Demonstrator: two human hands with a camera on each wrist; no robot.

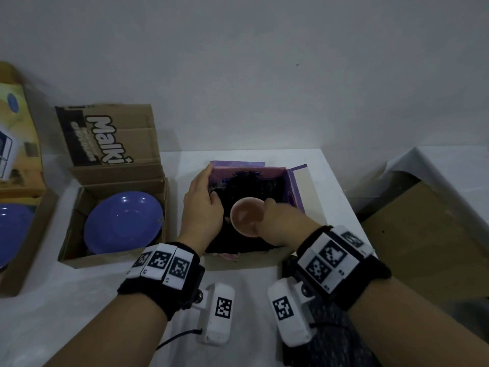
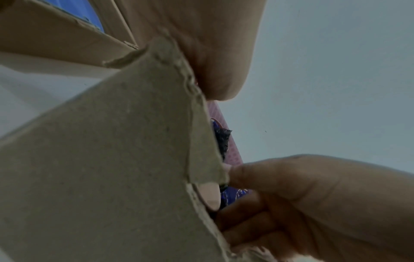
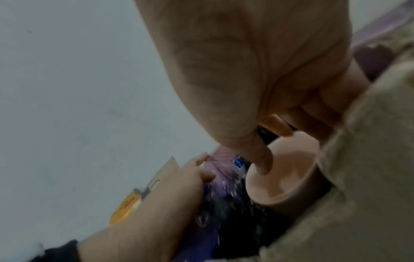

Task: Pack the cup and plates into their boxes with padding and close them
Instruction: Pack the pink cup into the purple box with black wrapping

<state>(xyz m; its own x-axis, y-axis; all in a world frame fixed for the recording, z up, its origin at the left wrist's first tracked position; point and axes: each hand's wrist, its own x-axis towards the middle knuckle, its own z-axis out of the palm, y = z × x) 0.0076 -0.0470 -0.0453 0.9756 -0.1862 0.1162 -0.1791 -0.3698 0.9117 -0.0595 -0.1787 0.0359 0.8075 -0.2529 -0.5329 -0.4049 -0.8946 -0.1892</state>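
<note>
A purple box (image 1: 296, 186) lined with black padding (image 1: 251, 186) stands open in the middle of the white table. Just above the padding is a pink cup (image 1: 247, 217), mouth up. My right hand (image 1: 267, 215) pinches its rim, with the thumb (image 3: 262, 159) inside the cup (image 3: 284, 177) and the fingers outside. My left hand (image 1: 210, 184) grips the box's left wall (image 2: 112, 159), its thumb lying along the top edge and its fingers (image 2: 291, 195) curled inside against the padding. The cup's base is hidden.
To the left, an open cardboard box (image 1: 76, 250) holds a blue plate (image 1: 123, 222). At the far left, another cardboard box (image 1: 26, 260) holds a second blue plate (image 1: 13, 229). A brown board (image 1: 423, 234) lies beyond the table's right edge.
</note>
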